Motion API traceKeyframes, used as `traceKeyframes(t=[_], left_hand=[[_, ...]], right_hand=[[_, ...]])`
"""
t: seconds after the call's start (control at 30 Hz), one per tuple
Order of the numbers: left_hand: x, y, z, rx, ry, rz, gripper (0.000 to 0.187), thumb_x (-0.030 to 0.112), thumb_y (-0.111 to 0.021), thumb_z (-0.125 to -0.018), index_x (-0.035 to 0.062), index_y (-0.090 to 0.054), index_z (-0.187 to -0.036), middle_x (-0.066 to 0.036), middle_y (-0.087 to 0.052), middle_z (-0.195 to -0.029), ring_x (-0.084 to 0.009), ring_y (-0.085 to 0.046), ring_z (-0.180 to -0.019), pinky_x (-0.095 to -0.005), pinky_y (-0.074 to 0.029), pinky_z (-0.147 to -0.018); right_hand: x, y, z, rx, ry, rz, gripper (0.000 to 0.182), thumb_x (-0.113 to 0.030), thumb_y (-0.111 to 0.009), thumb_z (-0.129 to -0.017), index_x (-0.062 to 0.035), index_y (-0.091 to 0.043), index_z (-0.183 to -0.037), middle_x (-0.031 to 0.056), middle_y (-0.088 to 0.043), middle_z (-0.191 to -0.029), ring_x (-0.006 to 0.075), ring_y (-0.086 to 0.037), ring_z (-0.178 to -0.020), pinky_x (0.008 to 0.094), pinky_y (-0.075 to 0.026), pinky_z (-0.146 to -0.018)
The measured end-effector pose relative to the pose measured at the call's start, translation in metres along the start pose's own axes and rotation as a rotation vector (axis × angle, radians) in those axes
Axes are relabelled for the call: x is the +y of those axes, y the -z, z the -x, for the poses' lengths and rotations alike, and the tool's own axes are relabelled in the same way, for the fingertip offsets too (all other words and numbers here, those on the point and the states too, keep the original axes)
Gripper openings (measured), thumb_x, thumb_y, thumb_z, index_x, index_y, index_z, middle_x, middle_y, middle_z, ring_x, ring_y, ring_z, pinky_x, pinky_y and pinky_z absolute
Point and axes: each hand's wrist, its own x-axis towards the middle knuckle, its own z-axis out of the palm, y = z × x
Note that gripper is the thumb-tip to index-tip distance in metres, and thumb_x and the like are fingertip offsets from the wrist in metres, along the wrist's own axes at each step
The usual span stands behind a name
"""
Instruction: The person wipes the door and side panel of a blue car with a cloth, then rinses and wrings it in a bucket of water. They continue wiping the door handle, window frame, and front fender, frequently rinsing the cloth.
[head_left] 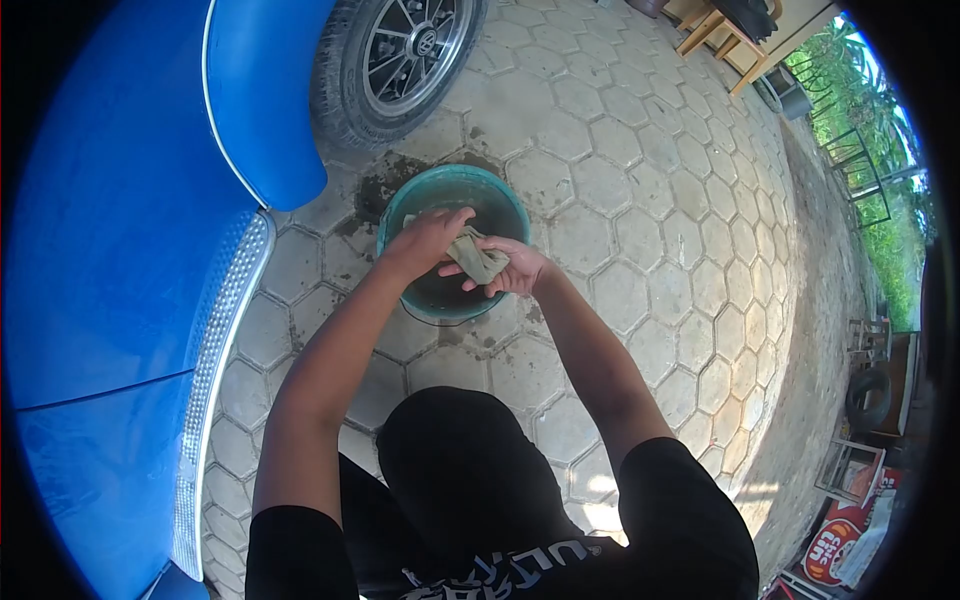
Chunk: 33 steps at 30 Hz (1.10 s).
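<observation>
A round green bucket (508, 192) stands on the paving with dark water in it. Over its opening, both hands are on a wet, pale greenish-grey cloth (482, 262). My left hand (432, 240) is at the cloth's upper left, its fingers curled against the bunched end. From the right, my right hand (512, 268) holds the cloth across its palm, with the fingertips showing below it. Folds of cloth hide part of the fingers.
A blue car (110, 250) fills the left side, its ribbed running board (222, 330) near my left arm. A wheel (400, 60) stands just beyond the bucket. Wooden furniture (735, 45) is at the upper right, a loose tire (868, 398) at the far right.
</observation>
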Motion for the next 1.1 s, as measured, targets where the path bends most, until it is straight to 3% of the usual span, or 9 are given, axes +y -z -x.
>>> traceKeyframes(t=[0.1,0.13,0.23,0.33,0.43,0.63,0.93,1.03,1.1], left_hand=[[-0.005,0.003,-0.002,-0.243,0.079,-0.116,0.041,0.008,-0.071,-0.083,0.0103,-0.059,-0.123,-0.018,-0.072,-0.102,-0.0367,-0.07,-0.101,-0.0459,-0.056,-0.087],[-0.005,0.004,-0.003,-0.304,0.094,-0.164,0.036,0.009,-0.07,-0.082,0.0094,-0.063,-0.117,-0.019,-0.072,-0.099,-0.0373,-0.07,-0.099,-0.0465,-0.056,-0.086],[0.001,-0.003,-0.004,-0.416,0.182,-0.227,0.023,0.011,-0.069,-0.079,0.0072,-0.071,-0.102,-0.021,-0.073,-0.093,-0.0389,-0.071,-0.094,-0.048,-0.057,-0.084],[0.011,-0.016,-0.006,-0.404,0.328,-0.153,0.02,0.011,-0.066,-0.076,0.0056,-0.075,-0.094,-0.023,-0.073,-0.095,-0.0399,-0.071,-0.096,-0.049,-0.057,-0.087],[0.013,-0.026,-0.009,-0.436,0.419,-0.126,0.023,0.012,-0.065,-0.076,0.0042,-0.076,-0.094,-0.024,-0.073,-0.099,-0.0402,-0.07,-0.098,-0.0491,-0.056,-0.09],[0.013,-0.035,-0.006,-0.477,0.524,-0.062,0.026,0.015,-0.065,-0.078,0.0015,-0.076,-0.096,-0.025,-0.073,-0.102,-0.0411,-0.07,-0.101,-0.0488,-0.055,-0.093],[-0.002,-0.069,0.009,-0.457,0.564,-0.008,0.033,0.019,-0.07,-0.077,0.0007,-0.073,-0.105,-0.023,-0.071,-0.11,-0.0414,-0.068,-0.107,-0.0502,-0.054,-0.096],[-0.005,-0.055,0.012,-0.388,0.466,0.084,0.044,0.016,-0.074,-0.075,0.0015,-0.066,-0.116,-0.022,-0.069,-0.114,-0.0418,-0.065,-0.11,-0.0504,-0.053,-0.096],[-0.006,-0.029,0.017,-0.294,0.337,0.185,0.053,0.014,-0.076,-0.074,0.0024,-0.061,-0.123,-0.021,-0.067,-0.117,-0.0414,-0.063,-0.114,-0.0497,-0.051,-0.098]], right_hand=[[0.0,0.016,-0.015,0.138,-0.186,0.196,0.042,-0.029,-0.073,-0.095,-0.0063,-0.058,-0.127,0.0067,-0.068,-0.104,0.0152,-0.07,-0.082,0.0268,-0.056,-0.055],[-0.008,-0.011,-0.013,0.295,-0.227,0.295,0.033,-0.02,-0.082,-0.086,-0.0091,-0.063,-0.111,-0.0039,-0.058,-0.082,0.0086,-0.062,-0.072,0.0251,-0.05,-0.052],[-0.008,0.009,-0.035,0.366,-0.362,1.0,0.036,-0.024,-0.085,-0.079,-0.006,-0.068,-0.106,0.0036,-0.068,-0.083,0.0168,-0.07,-0.077,0.0329,-0.058,-0.061],[-0.003,0.015,-0.037,0.45,-0.071,1.82,0.034,-0.022,-0.083,-0.074,-0.0015,-0.071,-0.1,0.015,-0.075,-0.091,0.0279,-0.075,-0.088,0.0407,-0.061,-0.076],[-0.004,-0.002,-0.034,0.564,-0.141,1.985,0.028,-0.016,-0.073,-0.077,-0.0009,-0.073,-0.101,0.0223,-0.074,-0.103,0.0341,-0.073,-0.099,0.0447,-0.059,-0.089],[0.012,0.016,-0.049,0.648,-0.165,2.079,0.02,-0.009,-0.062,-0.084,-0.0076,-0.077,-0.098,0.018,-0.076,-0.1,0.0318,-0.074,-0.099,0.0427,-0.061,-0.086],[0.021,0.021,-0.054,0.694,-0.206,2.1,0.018,-0.01,-0.062,-0.085,-0.0086,-0.078,-0.094,0.0171,-0.076,-0.098,0.0322,-0.075,-0.094,0.0422,-0.062,-0.082],[0.013,0.01,-0.05,0.713,-0.18,1.964,0.027,-0.007,-0.065,-0.081,-0.005,-0.071,-0.108,0.0194,-0.075,-0.104,0.0369,-0.073,-0.099,0.0453,-0.059,-0.086],[0.0,0.007,-0.03,0.674,0.119,1.622,0.045,-0.005,-0.071,-0.076,-0.0028,-0.058,-0.119,0.0224,-0.072,-0.113,0.041,-0.068,-0.11,0.047,-0.054,-0.093]])
